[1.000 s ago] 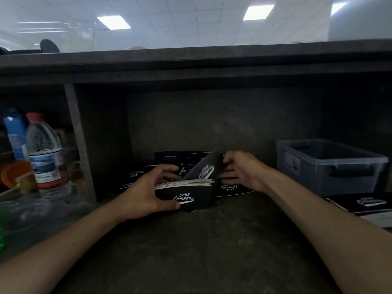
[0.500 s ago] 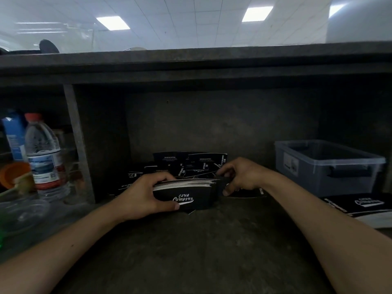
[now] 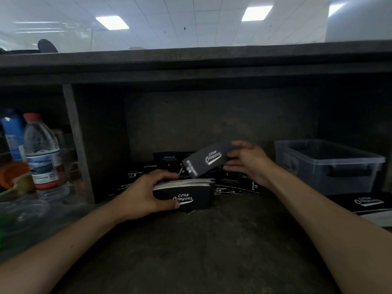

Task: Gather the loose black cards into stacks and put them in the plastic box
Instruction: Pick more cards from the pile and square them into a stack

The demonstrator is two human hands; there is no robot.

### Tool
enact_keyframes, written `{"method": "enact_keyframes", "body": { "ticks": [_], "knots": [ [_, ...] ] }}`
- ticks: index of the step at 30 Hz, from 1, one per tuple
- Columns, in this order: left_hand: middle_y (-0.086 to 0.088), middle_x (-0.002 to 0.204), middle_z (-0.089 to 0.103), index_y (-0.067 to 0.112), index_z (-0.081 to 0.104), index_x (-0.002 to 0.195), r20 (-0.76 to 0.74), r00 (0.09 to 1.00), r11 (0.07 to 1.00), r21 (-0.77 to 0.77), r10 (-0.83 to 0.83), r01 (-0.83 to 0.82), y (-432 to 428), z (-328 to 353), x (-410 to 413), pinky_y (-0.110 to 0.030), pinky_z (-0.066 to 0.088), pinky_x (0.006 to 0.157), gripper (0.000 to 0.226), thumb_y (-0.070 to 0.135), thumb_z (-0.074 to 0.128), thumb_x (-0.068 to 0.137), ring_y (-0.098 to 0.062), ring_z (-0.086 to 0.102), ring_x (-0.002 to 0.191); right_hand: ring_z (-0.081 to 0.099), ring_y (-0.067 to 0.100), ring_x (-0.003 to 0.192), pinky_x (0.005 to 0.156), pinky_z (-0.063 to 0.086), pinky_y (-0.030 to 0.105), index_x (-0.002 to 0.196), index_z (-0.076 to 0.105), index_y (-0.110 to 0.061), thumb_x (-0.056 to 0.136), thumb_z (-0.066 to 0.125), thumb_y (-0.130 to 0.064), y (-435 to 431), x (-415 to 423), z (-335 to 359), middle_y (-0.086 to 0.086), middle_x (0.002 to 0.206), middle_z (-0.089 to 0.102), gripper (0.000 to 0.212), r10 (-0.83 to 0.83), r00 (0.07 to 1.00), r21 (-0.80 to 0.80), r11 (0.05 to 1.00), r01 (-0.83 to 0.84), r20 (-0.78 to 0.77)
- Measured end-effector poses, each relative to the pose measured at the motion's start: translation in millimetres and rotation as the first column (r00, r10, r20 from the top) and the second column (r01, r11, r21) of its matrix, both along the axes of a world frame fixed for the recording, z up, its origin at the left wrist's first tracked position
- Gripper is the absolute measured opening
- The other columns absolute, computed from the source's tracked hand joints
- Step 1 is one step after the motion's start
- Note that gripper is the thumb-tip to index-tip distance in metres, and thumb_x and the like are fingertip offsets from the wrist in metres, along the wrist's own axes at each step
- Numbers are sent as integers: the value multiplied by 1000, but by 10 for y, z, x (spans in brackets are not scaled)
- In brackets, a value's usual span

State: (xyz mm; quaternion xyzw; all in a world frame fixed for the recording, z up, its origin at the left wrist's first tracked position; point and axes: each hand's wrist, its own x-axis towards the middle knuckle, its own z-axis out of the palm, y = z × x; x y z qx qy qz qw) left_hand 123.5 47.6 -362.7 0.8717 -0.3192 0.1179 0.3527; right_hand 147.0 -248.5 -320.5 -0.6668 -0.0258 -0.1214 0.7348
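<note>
My left hand [image 3: 146, 196] grips a stack of black cards [image 3: 186, 194] standing on edge on the dark shelf, white script lettering facing me. Just above that stack my right hand [image 3: 248, 162] pinches a single black card [image 3: 206, 161] by its right end, tilted. More loose black cards [image 3: 237, 184] lie scattered flat behind and to the right of the stack. The clear plastic box [image 3: 331, 164] stands at the right against the back wall, open on top; I cannot see cards inside it.
A water bottle [image 3: 43, 158] with a red cap, a blue carton [image 3: 12, 134] and an orange object [image 3: 11, 174] sit beyond a vertical divider [image 3: 77, 143] at the left. Another pile of black cards [image 3: 367, 203] lies in front of the box. A shelf board [image 3: 195, 64] hangs low overhead.
My right hand has lifted one card off the loose pile and raised it above the stack. My left hand and the stack have stayed in place.
</note>
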Motion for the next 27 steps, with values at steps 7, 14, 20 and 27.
{"method": "enact_keyframes", "body": {
  "ticks": [7, 14, 20, 27],
  "knots": [
    [12, 118, 68, 46, 50, 134, -57, 995, 993, -81, -86, 81, 10, -11, 0, -22, 53, 96, 77, 28, 90, 70, -5, 65, 112, 72, 6, 89, 74, 51, 23, 95, 74, -22, 86, 54, 5, 42, -58, -90, -5, 95, 77, 35, 193, 959, -556, 784, -277, -206],
    [16, 114, 68, 43, 62, 112, -3, 997, 996, -38, -78, 77, 6, 1, 2, -19, 55, 86, 50, 35, 88, 71, -4, 67, 103, 61, 14, 112, 89, 43, 21, 127, 66, -25, 73, 83, -47, -111, 31, -221, -3, 126, 66, 60, -15, 1000, -976, 217, -2, -5],
    [12, 104, 70, 37, 61, 100, 19, 999, 999, -34, -38, 39, 15, -23, 43, -23, 56, 80, 43, 37, 89, 68, -7, 69, 95, 65, 18, 105, 80, 43, 22, 116, 71, -32, 92, 63, -35, -175, 48, -133, -4, 117, 71, 25, 25, 970, -966, 94, 239, 242],
    [13, 105, 70, 33, 60, 101, -12, 999, 998, -45, -35, 34, -3, -7, 12, -20, 55, 79, 44, 34, 90, 68, -6, 69, 95, 67, 13, 78, 69, 55, 29, 131, 51, -35, 86, 63, -6, -120, -56, 55, -7, 100, 67, 55, -225, 746, -411, 718, 562, 627]
  ]
}}
